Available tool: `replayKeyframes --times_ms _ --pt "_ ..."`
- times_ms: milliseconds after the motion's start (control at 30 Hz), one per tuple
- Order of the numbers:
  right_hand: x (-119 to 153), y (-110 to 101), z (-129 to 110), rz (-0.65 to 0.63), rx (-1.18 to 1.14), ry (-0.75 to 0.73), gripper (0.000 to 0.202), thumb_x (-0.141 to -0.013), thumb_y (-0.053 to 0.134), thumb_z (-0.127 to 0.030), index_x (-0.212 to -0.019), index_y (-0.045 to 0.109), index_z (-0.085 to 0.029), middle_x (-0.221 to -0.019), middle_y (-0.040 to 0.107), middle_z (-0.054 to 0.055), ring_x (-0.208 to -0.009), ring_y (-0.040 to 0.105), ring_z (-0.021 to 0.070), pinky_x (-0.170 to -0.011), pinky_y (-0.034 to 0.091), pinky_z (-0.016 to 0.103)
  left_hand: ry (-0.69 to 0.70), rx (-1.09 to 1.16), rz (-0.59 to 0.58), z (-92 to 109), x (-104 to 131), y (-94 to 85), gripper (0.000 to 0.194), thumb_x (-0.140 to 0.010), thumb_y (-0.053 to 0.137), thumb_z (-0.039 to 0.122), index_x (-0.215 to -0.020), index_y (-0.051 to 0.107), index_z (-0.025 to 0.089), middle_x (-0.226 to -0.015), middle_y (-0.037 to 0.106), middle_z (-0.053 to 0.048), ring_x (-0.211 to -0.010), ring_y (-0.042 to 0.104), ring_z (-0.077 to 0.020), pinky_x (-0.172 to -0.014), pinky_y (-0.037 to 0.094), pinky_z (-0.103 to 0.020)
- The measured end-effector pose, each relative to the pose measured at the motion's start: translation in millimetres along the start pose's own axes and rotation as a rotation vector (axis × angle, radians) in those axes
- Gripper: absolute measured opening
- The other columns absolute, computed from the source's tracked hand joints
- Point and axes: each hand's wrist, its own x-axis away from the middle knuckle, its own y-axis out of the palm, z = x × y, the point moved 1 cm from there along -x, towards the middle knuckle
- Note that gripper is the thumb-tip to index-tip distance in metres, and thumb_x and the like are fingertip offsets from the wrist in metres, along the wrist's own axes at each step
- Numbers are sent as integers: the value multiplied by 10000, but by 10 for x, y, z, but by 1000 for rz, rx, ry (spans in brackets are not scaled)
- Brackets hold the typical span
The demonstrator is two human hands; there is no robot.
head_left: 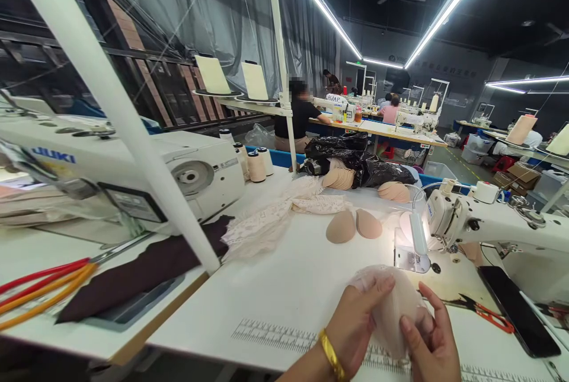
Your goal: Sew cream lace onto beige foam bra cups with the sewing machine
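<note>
My left hand (355, 322), with a gold bracelet at the wrist, grips the left side of a pale, sheer cup-shaped piece (391, 311), its thumb lying on top. On the right side my right hand (433, 334) holds the same piece, thumb pressed on it and index finger raised. Both hands are above the front of the white table, over a printed ruler. Two beige cups (341, 226) lie behind them. Just beyond the piece stands the lit needle area of a white sewing machine (462, 216).
Orange-handled snips (493, 317) and a black phone (518, 311) lie at the right. Cream lace (271, 222) and stacked beige cups (338, 178) are further back. A white pole (146, 150) and another sewing machine (191, 174) stand at the left. A person in black (296, 118) sits beyond.
</note>
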Motion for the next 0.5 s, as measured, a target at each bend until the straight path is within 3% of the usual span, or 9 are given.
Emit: replayKeyframes --times_ms 133,200,267,333,367,400,433,500 --pt "46 -42 22 -74 45 -7 962 -729 905 -486 -1521 399 -279 -773 677 -26 -706 674 197 -690 553 301 -79 -24 18 40 -52 19 436 -610 957 435 -873 763 147 -868 759 -91 -842 693 -255 -761 534 -325" --pt "45 -120 6 -158 94 8 1062 -715 910 -456 -1580 320 -279 -698 633 -56 -636 641 181 -651 528 287 -91 -35 -46 139 -46 39 422 -645 931 459 -891 765 159 -889 759 -102 -862 700 -275 -775 538 -348" --pt "-22 -233 -70 -215 191 4 1070 -730 895 -434 -1604 292 -297 -718 639 -53 -644 644 179 -665 523 291 -95 -121 -251 280 -13 60 396 -683 895 495 -888 774 179 -877 753 -104 -880 703 -299 -804 531 -375" --pt "-178 -344 -225 -287 370 -85 834 -822 814 -446 -1547 423 -315 -826 699 -2 -720 675 203 -705 534 320 -63 -366 -584 420 22 73 311 -748 829 499 -842 775 207 -833 741 -91 -891 699 -315 -835 516 -402" --pt "-286 -386 -326 -347 486 -164 635 -880 752 -448 -1463 541 -311 -874 722 24 -756 680 217 -730 538 341 -36 -506 -745 474 24 73 233 -773 797 451 -788 764 221 -793 731 -81 -873 694 -316 -851 503 -416" --pt "-407 -411 -432 -434 618 -254 358 -949 666 -434 -1278 691 -295 -835 727 35 -750 671 225 -727 532 352 7 -648 -876 513 5 70 150 -774 771 365 -719 737 230 -761 723 -69 -848 688 -311 -869 484 -426" --pt "-535 -421 -535 -542 752 -356 221 -989 605 -406 -1100 759 -293 -798 732 37 -740 657 227 -718 520 357 75 -799 -977 534 -39 68 108 -747 743 258 -654 694 232 -755 725 -60 -831 681 -304 -889 459 -437" --pt "-796 -410 -698 -658 903 -469 185 -987 618 -312 -893 775 -285 -897 776 50 -858 647 238 -815 485 382 265 -1110 -1103 532 -202 75 157 -634 678 83 -578 602 209 -831 757 -55 -862 676 -300 -941 394 -460"
